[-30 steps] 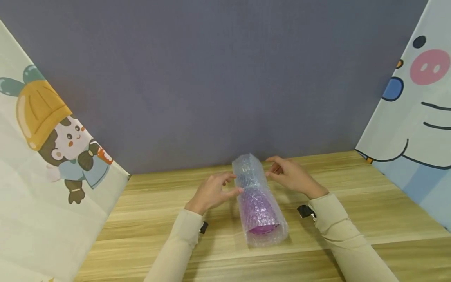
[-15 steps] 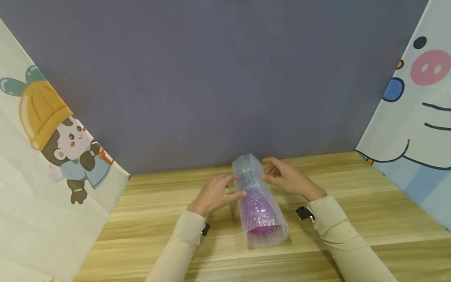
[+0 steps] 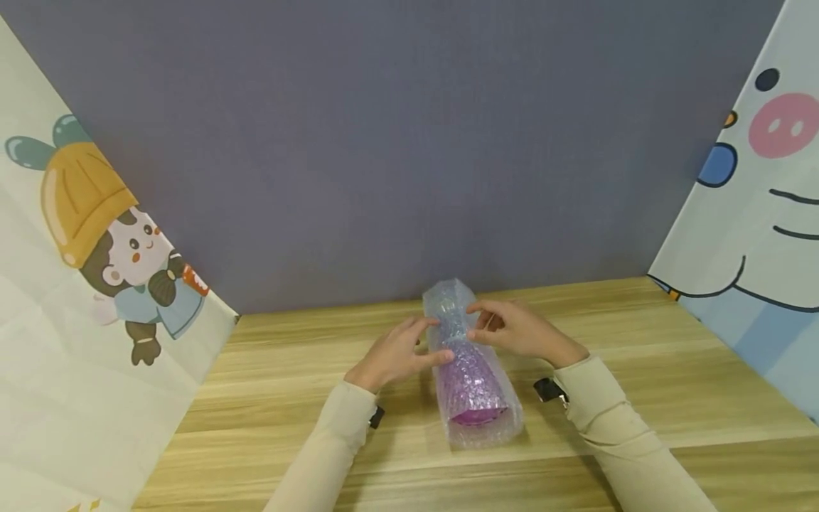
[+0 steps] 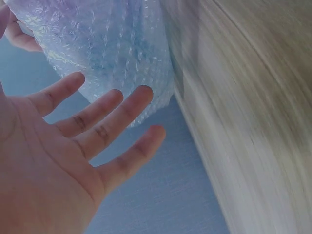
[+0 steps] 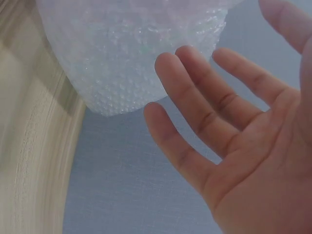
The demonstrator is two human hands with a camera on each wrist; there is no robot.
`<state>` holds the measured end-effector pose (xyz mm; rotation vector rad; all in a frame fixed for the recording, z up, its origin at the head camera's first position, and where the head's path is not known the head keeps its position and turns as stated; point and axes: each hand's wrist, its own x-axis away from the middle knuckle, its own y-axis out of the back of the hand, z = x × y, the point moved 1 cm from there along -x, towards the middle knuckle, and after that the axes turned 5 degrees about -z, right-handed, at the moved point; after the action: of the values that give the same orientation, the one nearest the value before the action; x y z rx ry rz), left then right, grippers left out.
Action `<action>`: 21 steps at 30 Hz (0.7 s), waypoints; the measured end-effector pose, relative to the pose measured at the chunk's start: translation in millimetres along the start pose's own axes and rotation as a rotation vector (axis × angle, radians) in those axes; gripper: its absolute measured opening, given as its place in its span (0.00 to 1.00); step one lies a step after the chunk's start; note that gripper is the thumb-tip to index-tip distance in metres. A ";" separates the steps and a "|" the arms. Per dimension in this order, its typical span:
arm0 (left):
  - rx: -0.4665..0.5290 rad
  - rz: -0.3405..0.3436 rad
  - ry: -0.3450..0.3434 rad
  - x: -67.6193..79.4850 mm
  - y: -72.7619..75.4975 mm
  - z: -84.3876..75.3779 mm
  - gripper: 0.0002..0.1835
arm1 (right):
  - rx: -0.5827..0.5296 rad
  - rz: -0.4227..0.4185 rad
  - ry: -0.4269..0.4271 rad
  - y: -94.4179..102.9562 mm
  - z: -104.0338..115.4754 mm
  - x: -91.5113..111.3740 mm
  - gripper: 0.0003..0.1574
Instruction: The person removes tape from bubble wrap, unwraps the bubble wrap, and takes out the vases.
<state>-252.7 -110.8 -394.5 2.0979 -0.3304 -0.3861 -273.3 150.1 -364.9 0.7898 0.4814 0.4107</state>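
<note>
A purple object, flared at its near end, lies on the table inside clear bubble wrap [image 3: 473, 384]. Its kind is blurred by the wrap. My left hand [image 3: 398, 353] hovers at the left side of the bundle, thumb and fingers spread over its middle. From the right, my right hand [image 3: 520, 329] reaches over the wrap's upper part with its fingers slightly bent. In the left wrist view the fingers [image 4: 114, 131] are extended beside the bubble wrap [image 4: 117, 48]. The right wrist view has straight fingers [image 5: 192, 102] close to the wrap [image 5: 126, 63]; whether they touch it is unclear.
The wood-grain table [image 3: 288, 427] runs back to a grey-blue panel [image 3: 409, 156]. Cartoon-printed white sheets stand at the left [image 3: 57, 320] and right [image 3: 768, 227]. Dark wrist devices sit under both sleeves, one at the right wrist [image 3: 550, 390].
Both hands have moved inward, the left one rightward and the right one leftward, until their fingertips overlap the bundle in the head view. The wrapped bundle stays in place.
</note>
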 end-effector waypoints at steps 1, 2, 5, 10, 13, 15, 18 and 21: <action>0.003 0.005 0.002 0.0 -0.6 -0.2 0.49 | 0.004 0.000 -0.001 -0.5 -0.2 0.2 0.37; 0.006 0.009 0.002 -0.1 -1.3 -0.3 0.49 | 0.005 0.001 -0.001 -1.1 -0.1 0.3 0.38; 0.006 0.023 0.008 -0.9 -2.5 -1.1 0.49 | 0.021 0.004 0.003 -2.0 0.4 0.5 0.39; 0.022 0.046 0.020 -1.2 -3.4 -2.8 0.51 | 0.056 0.006 0.011 -4.4 1.6 0.0 0.42; 0.027 0.054 0.028 -0.6 -3.8 -3.4 0.52 | 0.061 0.009 0.012 -6.3 1.5 -0.2 0.44; 0.030 0.061 0.031 -0.1 -4.2 -3.5 0.52 | 0.056 0.014 0.012 -7.2 1.5 -0.1 0.44; 0.031 0.066 0.035 0.1 -5.0 -2.8 0.52 | 0.054 0.016 0.009 -8.1 1.3 -0.1 0.44; 0.032 0.067 0.037 -0.2 -5.1 -2.2 0.52 | 0.057 0.015 0.018 -8.2 1.1 0.0 0.43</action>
<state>-251.6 -106.5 -397.7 2.1169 -0.3861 -0.3046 -271.3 144.2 -370.4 0.8454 0.5058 0.4197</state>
